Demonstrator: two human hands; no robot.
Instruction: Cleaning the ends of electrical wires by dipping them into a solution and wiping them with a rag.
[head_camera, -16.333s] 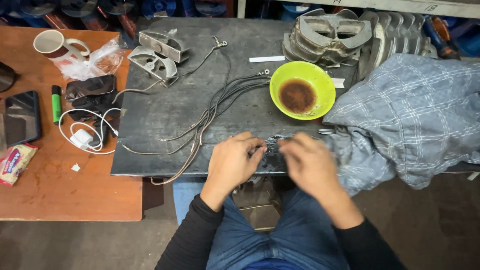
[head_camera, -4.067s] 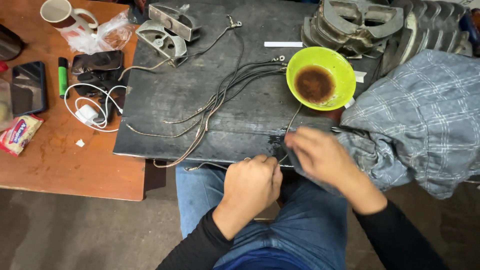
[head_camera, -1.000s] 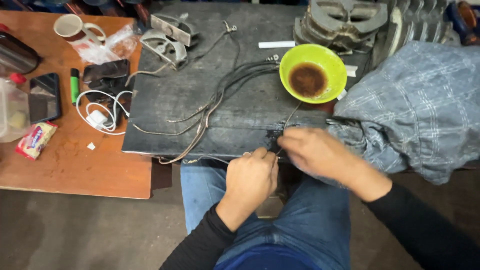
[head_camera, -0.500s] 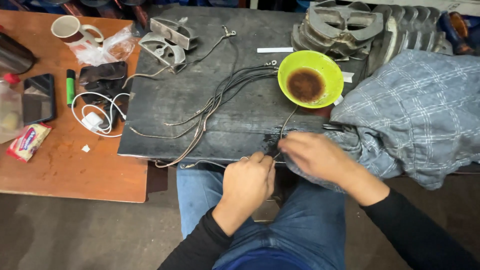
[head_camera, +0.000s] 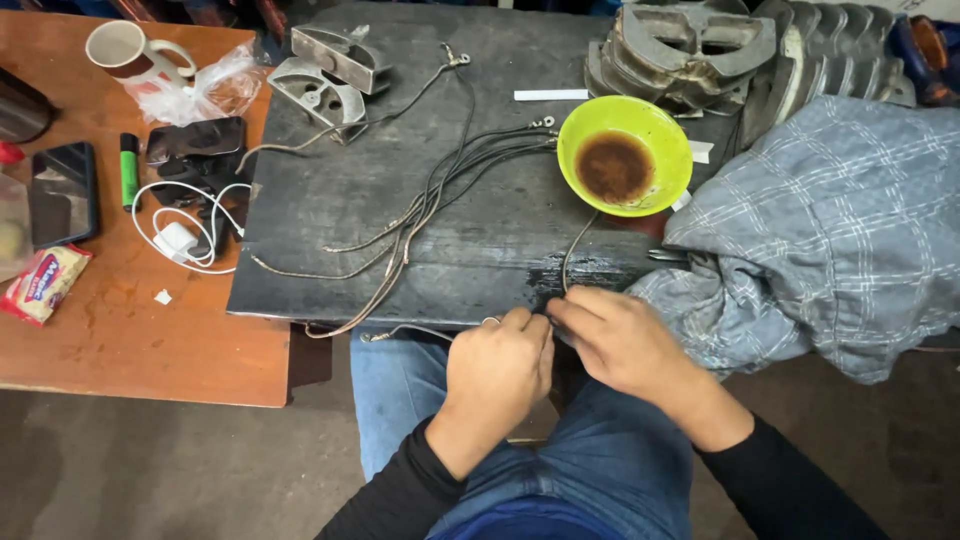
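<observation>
Wire (head_camera: 572, 262) pinched by both hands | green bowl (head_camera: 625, 155): brown residue

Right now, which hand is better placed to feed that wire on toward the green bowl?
Right, probably. The right hand pinches the wire where it runs up to the green bowl; the left hand sits further back.
</observation>
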